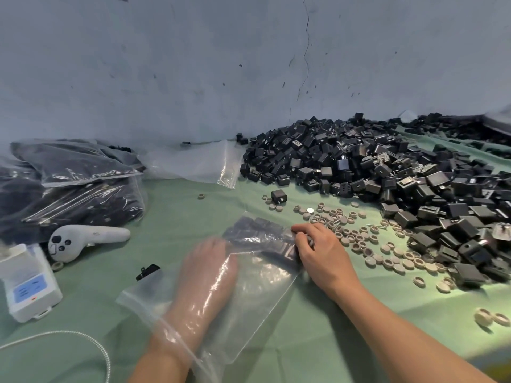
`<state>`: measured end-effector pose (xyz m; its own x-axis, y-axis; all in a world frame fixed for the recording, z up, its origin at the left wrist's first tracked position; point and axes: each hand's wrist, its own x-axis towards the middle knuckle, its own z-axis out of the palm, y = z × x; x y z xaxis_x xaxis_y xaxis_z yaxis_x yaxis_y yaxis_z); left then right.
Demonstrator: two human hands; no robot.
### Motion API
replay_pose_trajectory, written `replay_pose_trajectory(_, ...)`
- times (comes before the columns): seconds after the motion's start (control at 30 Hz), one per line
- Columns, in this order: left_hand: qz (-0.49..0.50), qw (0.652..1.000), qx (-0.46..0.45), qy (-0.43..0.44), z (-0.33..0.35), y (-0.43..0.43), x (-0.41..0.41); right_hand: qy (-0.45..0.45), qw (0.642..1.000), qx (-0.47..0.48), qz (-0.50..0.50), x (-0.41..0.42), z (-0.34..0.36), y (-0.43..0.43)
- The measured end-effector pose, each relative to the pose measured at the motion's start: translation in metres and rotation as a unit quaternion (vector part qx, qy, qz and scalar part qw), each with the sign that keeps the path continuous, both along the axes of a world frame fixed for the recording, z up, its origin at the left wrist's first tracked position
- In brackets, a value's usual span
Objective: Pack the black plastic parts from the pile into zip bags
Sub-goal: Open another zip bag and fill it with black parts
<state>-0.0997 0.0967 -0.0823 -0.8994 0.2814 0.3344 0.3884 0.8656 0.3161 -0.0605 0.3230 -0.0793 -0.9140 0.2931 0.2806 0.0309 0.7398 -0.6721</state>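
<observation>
Head view: we find the filling step in hand. Left hand point(207, 269) sits inside the zip bag point(262, 283) past the wrist, its fingers blurred behind plastic; we cannot tell whether they grasp anything. Right hand point(318, 250) pinches the bag's side edge, fingers curled. Black parts point(265, 236) lie at the bag's closed end; the pile point(373, 167) lies near, on the counter point(179, 211). We judge the next move calls for drawing the left hand out without spilling.

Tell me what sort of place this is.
Probably a small packing workshop: a pile of black box-shaped plastic parts on a green cloth-covered table, filled clear zip bags stacked at left, bare cracked wall behind.
</observation>
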Motion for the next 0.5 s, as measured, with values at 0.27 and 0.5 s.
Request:
replay_pose_trajectory(0.27,-0.032,0.999,0.019,-0.012,-0.007,0.025,-0.04,0.007,1.0,0.004,-0.017,0.0,-0.001,0.002)
replay_pose_trajectory(0.5,-0.092,0.966,0.191,-0.151,0.016,-0.02,0.011,0.002,1.0,0.019,-0.013,0.002,-0.001,0.0)
